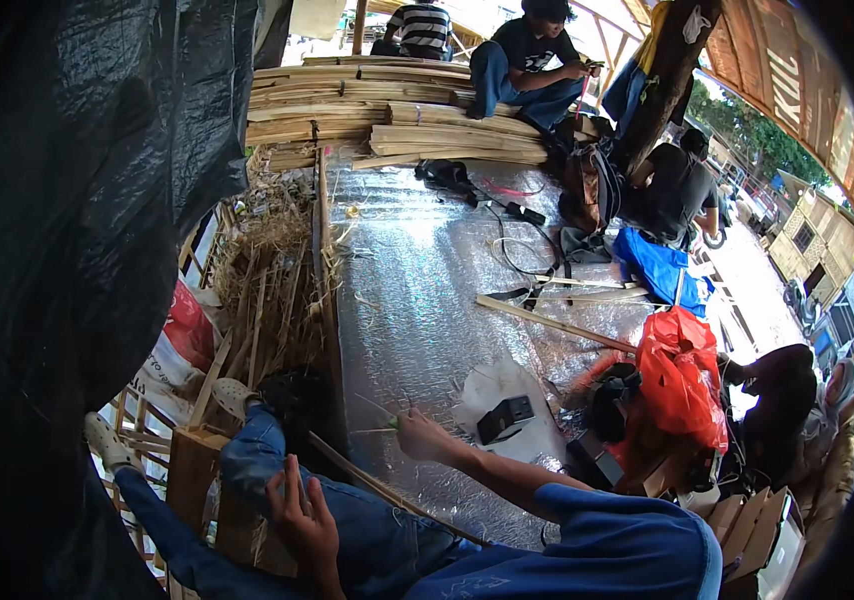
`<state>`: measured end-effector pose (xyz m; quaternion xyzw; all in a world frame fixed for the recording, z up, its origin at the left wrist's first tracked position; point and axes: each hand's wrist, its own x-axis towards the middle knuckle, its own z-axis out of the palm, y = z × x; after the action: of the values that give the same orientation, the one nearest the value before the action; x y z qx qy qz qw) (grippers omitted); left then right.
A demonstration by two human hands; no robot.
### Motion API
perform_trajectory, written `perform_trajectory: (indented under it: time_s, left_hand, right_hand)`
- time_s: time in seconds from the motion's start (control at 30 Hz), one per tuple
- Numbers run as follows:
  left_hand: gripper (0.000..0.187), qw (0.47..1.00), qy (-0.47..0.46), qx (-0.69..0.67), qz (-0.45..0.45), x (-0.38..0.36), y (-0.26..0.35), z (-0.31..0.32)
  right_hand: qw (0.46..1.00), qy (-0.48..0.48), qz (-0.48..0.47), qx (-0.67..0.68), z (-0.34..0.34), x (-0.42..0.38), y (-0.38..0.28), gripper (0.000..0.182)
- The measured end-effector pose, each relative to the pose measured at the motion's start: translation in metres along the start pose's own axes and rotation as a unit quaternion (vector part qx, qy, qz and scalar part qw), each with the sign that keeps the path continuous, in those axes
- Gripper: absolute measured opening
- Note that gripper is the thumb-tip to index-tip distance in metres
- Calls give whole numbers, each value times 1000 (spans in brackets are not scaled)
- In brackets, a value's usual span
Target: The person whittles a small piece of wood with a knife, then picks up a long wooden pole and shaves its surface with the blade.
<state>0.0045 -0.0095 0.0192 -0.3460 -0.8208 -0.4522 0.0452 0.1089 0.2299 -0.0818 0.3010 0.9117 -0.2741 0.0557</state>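
My right hand (421, 437) is closed over the foil-covered surface (397, 330). Thin pale strips stick out to the left of its fingers, with a bit of green beside them; they look like slivers of bamboo. Lower down, my left hand (307, 528) is raised above my jeans (347, 500), fingers upward and apart; I make out nothing clearly held in it. A long wooden strip (377, 485) runs beside my leg, between the two hands. A black box-shaped device (506, 419) rests on a white sheet (487, 385) to the right of my right hand.
Split bamboo bundles (397, 100) are stacked at the back, where a person (537, 60) sits. Dry shavings (272, 250) lie left of the foil. A red plastic bag (682, 370), blue bag (657, 262), backpack (592, 190) and straps stand right. Black sheeting (97, 200) hangs left.
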Motion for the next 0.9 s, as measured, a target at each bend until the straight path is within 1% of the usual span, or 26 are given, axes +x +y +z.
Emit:
perform_trajectory:
  time_s: [0.07,0.1,0.17,0.2,0.27,0.3,0.37,0.4,0.47,0.53,0.57,0.6,0.67,0.7,0.73,0.8,0.83,0.9]
  left_hand:
    - [38,1000,0,-17,-7,-1,4,-3]
    - [38,999,0,-33,-16,-1,6,-4]
    - [36,999,7,-41,-12,0,4,-3]
    - [35,999,11,-49,-6,0,3,-3]
    - [32,998,18,-60,-6,1,4,-4]
    - [30,997,24,-73,-6,2,5,-3]
    - [28,997,26,-75,-14,2,6,-4]
    - [27,996,31,-77,-18,3,6,-4]
    - [27,996,30,-85,-24,3,6,-4]
    - [27,995,30,-94,-31,3,5,-4]
    - [28,995,29,-90,-34,3,4,-3]
    - [29,995,26,-86,-37,2,2,-3]
    - [29,996,35,-75,-39,2,0,-1]
    - [29,996,41,-64,-40,2,-2,-1]
    - [29,996,43,-62,-39,1,-3,-2]
    - [34,977,37,-154,-143,-1,-2,-2]
    - [34,977,37,-154,-144,1,-2,-2]
    - [40,937,4,-283,-204,7,-3,-6]
  right_hand:
    - [999,-34,33,13,-11,-10,-11,27]
    - [999,-33,34,12,-7,-9,-6,27]
    - [998,60,-3,24,9,-1,4,25]
    - [998,59,-5,25,5,-1,-4,25]
    - [990,59,12,124,-21,-9,-35,25]
    - [990,59,13,124,-29,-11,-45,25]
    - [977,87,-95,169,-40,-17,-67,29]
    - [977,86,-96,170,-47,-20,-80,29]
    - [959,69,-175,214,-61,-27,-105,38]
    - [960,34,-177,213,-70,-31,-126,42]
    - [959,41,-200,198,-66,-29,-129,38]
    - [959,41,-201,197,-69,-29,-134,38]
    - [964,-1,-194,183,-75,-33,-145,44]
    - [963,0,-205,174,-75,-33,-147,51]
    - [963,1,-207,174,-74,-33,-148,51]
    - [958,-35,-212,190,-73,-35,-150,54]
    - [958,-35,-212,189,-75,-36,-151,54]
    - [957,-84,-251,123,-78,-39,-153,56]
